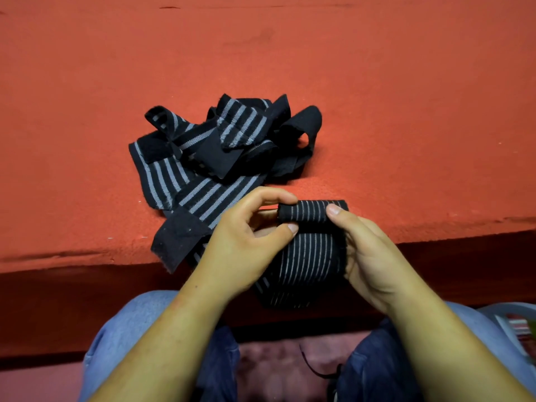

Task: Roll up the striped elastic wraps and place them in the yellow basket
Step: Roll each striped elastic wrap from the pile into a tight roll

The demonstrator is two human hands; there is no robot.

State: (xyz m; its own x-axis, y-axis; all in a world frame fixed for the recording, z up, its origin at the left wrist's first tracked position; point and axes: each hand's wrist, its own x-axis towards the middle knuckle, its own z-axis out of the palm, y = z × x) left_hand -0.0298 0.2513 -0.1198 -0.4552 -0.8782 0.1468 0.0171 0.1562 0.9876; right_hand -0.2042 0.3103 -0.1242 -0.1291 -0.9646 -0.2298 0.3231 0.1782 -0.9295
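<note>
Wrap (309, 256) hangs over the counter (406, 134) edge, top end rolled small; left grip (252, 239) and right grip (367, 253) pinch the roll's ends. Rolling looks barely begun: next, turn it tightly down the strip. Pile (220, 152) lies just beyond.

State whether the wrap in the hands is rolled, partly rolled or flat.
Partly rolled. The wrap has a short roll at its top, pinched by the left hand and right hand; the rest hangs flat.

Bare forearms (162, 329) and hands (240, 245), blue denim jeans (116, 338) faded pale over the knees, darker inside.
</note>
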